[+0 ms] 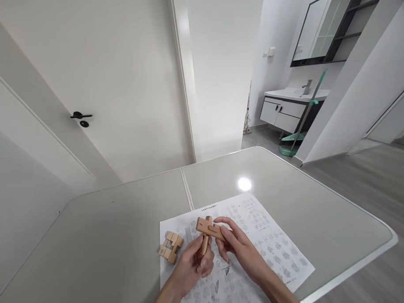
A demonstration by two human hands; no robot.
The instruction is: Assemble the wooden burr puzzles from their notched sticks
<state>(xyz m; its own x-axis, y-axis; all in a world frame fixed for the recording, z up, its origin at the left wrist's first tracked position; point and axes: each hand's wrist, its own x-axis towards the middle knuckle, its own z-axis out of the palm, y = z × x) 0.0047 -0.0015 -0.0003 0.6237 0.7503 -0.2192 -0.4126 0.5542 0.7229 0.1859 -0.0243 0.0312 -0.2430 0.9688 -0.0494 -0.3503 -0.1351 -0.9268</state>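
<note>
My left hand (198, 260) has its fingers closed around the lower end of a narrow wooden puzzle piece (204, 244). In my right hand (237, 245) a broader, notched wooden puzzle piece (204, 226) lies between thumb and fingers, slanting up to the left. The two pieces cross and seem to touch; whether they interlock I cannot tell. Both hands hover over a printed instruction sheet (281, 246) with rows of small grey drawings. Left of my left hand sits a small wooden block puzzle (171, 246) made of joined cubes, partly on the sheet's left edge.
The pale table (125, 229) has a seam (187, 189) across it and a rounded right corner. Beyond it stands a white door (136, 83) with a black handle (81, 116). Farther right are a washbasin cabinet (283, 111) and a green dustpan (288, 151).
</note>
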